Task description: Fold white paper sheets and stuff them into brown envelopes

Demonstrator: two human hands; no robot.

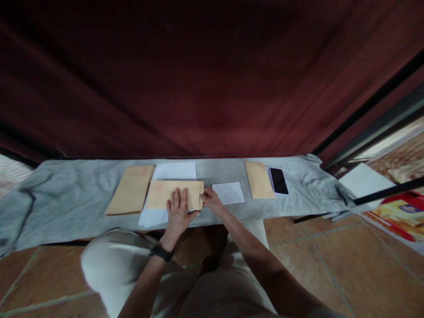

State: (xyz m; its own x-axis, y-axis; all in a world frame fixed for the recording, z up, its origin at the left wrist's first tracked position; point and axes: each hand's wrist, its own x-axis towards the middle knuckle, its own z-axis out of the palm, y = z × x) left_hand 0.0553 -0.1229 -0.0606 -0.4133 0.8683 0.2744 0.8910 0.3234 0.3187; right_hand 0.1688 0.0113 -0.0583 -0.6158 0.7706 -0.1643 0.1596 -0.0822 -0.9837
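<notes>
A dark red curtain [198, 97] hangs behind a long surface spread with grey cloth [82, 190]. On the cloth, towards the left, lie loose white sheets [175, 169] and, just beside them, a brown envelope pile [130, 190]. The middle envelope [162, 194] rests flat, partly over the sheets, in front of the person. Being thin paper, it should be light, fairly stiff along its length yet easy to crease, and apt to slide on the smooth sheets beneath unless pinned. To its right lie a smaller white paper [228, 193] and, farther on, another brown envelope [260, 180]. The left hand [179, 211] lies palm down on the middle envelope with its fingers spread, pressing rather than grasping. The right hand [212, 199] has its fingers curled closed on the envelope's right end; the thumb's exact place is too small to tell. That pairing looks sound: broad pressure on the body, a light pinch at the end, where a hard tug could wrinkle or tear the paper. A phone [278, 181] lies just beyond the right-hand envelope. Smallest is the narrow end strip [201, 190], perhaps a flap, the part likeliest to bend.
</notes>
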